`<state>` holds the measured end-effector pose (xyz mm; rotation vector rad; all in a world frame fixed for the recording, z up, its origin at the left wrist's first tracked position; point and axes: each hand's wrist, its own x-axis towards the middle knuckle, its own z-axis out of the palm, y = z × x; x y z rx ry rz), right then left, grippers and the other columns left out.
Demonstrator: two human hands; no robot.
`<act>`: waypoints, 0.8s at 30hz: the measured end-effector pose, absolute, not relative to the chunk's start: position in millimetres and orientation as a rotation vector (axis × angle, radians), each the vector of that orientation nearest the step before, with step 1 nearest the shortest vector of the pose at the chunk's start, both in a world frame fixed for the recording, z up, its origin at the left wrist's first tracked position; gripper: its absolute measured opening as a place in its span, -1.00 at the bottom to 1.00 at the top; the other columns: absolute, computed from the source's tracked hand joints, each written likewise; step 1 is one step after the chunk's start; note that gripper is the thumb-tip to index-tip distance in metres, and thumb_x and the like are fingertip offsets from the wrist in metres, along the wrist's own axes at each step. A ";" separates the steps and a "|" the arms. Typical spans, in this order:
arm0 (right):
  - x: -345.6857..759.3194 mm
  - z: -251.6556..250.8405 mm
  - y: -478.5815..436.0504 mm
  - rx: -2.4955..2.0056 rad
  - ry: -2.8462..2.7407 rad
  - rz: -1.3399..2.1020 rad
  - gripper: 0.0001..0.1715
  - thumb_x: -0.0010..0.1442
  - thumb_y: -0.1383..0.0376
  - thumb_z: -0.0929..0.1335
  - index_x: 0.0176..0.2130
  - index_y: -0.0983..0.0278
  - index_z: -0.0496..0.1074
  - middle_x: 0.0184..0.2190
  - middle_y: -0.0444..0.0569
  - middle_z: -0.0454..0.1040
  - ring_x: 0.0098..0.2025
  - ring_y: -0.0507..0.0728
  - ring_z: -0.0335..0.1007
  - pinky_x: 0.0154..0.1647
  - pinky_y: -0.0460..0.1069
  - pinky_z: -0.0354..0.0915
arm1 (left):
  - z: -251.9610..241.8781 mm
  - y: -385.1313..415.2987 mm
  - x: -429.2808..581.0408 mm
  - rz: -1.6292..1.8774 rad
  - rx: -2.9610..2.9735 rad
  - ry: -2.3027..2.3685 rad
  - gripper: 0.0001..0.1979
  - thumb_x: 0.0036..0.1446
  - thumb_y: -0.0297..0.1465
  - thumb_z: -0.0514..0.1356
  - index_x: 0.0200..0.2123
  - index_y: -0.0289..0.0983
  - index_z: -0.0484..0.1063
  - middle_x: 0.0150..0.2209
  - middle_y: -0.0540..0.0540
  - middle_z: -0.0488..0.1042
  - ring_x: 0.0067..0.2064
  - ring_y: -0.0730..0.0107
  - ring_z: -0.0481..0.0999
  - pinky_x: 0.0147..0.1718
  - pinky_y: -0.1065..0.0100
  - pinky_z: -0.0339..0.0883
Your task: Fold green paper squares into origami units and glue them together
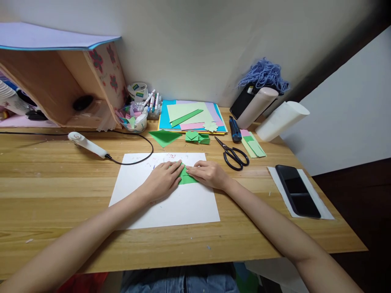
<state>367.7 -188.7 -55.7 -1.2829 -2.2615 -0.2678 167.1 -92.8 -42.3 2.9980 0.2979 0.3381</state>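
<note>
Plain grey wall [183, 61] rises behind a wooden table [61, 195] whose grain runs from side to side. At the far left stands an open-fronted box [105, 67] with a purple sheet on top and flowers drawn on its side. In front of it lies a white handheld tool [87, 144], its black cord [134, 163] looping over a corner of a white sheet [171, 215] marked with small coloured specks. Beside the box sit a clear tub [131, 127] of paper scraps and a cluster of markers [152, 101]. Near the middle, a green triangle [165, 138] lies in front of a stack of coloured paper [164, 118]. On the white sheet, the left hand [163, 179] lies palm down, fingers outstretched onto a green paper [185, 178]. That paper rests between the two hands, which are close together, with a folded edge showing. The right hand [210, 174] lays its fingertips on the other side; whether it pinches anything, I cannot tell. Beyond are small folded green pieces [192, 136]. Further right come black-handled scissors [232, 154], a blue cutter [235, 130], small coloured slips [256, 147], two upright but leaning rolls [258, 108], blue yarn [264, 75], and finally a black phone [297, 191] on a white tissue [318, 200].
</note>
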 end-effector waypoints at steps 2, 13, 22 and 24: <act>366.9 -55.8 -188.8 -1.288 -2.246 -0.271 -0.79 0.19 0.38 0.27 -0.19 0.26 0.45 -0.32 -0.03 0.55 -0.36 0.07 0.41 -0.40 -0.04 0.38 | -42.3 -93.0 167.1 0.335 2.995 0.299 -0.58 0.21 -0.35 -0.07 0.12 -0.33 0.22 0.10 -0.25 0.29 0.02 0.11 0.32 -0.06 0.07 0.26; 364.2 -56.1 -189.9 -1.319 -2.262 -0.377 -0.80 0.19 0.38 0.26 -0.21 0.27 0.46 -0.35 -0.04 0.55 -0.36 0.07 0.42 -0.42 -0.06 0.35 | -39.6 -94.1 166.6 0.310 2.980 0.270 -0.55 0.21 -0.36 -0.08 0.14 -0.33 0.18 0.16 -0.16 0.22 0.05 0.13 0.28 0.01 0.12 0.21; 364.3 -50.5 -192.7 -1.368 -2.296 -0.287 -0.80 0.20 0.30 0.25 -0.31 0.27 0.46 -0.45 -0.03 0.51 -0.35 0.06 0.41 -0.45 -0.09 0.29 | -38.1 -93.1 167.5 0.349 2.943 0.276 -0.55 0.18 -0.37 -0.04 0.14 -0.31 0.20 0.12 -0.16 0.29 0.00 0.11 0.32 -0.08 0.07 0.28; 363.9 -47.6 -194.3 -1.376 -2.270 -0.267 -0.78 0.19 0.27 0.26 -0.40 0.29 0.45 -0.51 -0.04 0.49 -0.40 0.05 0.39 -0.50 -0.10 0.25 | -37.5 -92.5 167.3 0.355 2.932 0.273 -0.55 0.17 -0.37 -0.03 0.14 -0.30 0.20 0.12 -0.16 0.29 -0.01 0.12 0.32 -0.09 0.07 0.28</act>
